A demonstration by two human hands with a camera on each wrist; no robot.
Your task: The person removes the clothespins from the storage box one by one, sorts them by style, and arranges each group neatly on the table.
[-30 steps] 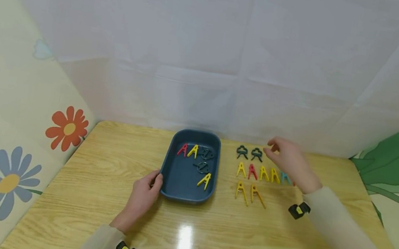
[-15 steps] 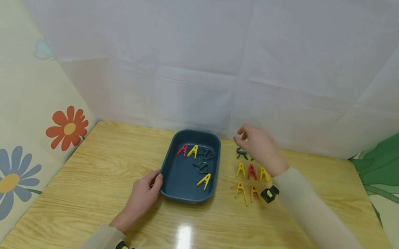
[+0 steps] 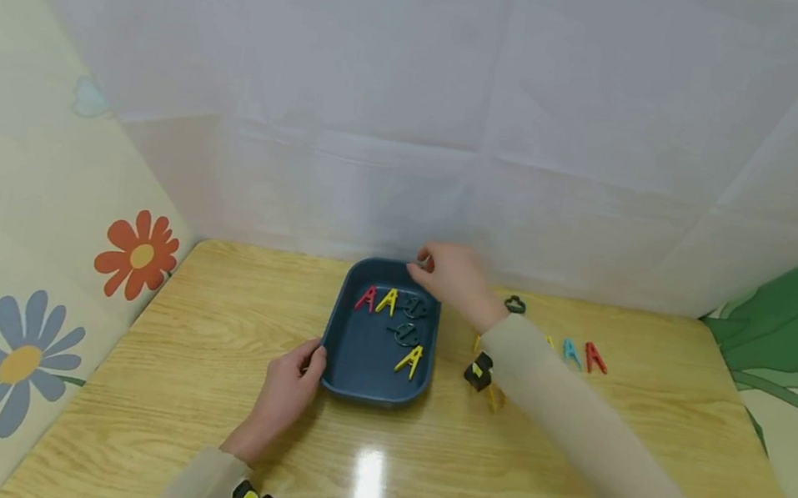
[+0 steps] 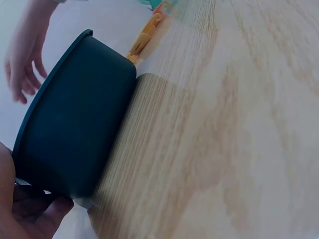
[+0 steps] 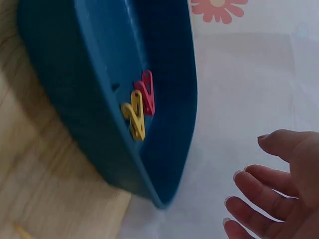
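A dark blue tray (image 3: pixel 358 366) lies on the table with several clips inside. A red clothespin (image 3: pixel 366 299), a yellow clothespin (image 3: pixel 388 302) and another yellow clothespin (image 3: pixel 410 362) show there, plus dark round-bodied clips (image 3: pixel 406 335). My left hand (image 3: pixel 292 382) grips the tray's left rim near its front corner. Over the far right corner of the tray is my right hand (image 3: pixel 452 277). In the right wrist view, its fingers (image 5: pixel 259 199) are spread and loosely bent, with nothing between them.
Right of the tray, a dark green clip (image 3: pixel 515 304), a blue clothespin (image 3: pixel 571 352) and a red clothespin (image 3: pixel 595 357) lie on the wooden table (image 3: pixel 225 302). My right sleeve covers others there. A white sheet (image 3: pixel 357 109) hangs behind the table.
My right hand has moved left from above the rows of clips to the tray's far right corner. My left hand and the tray stay in place.
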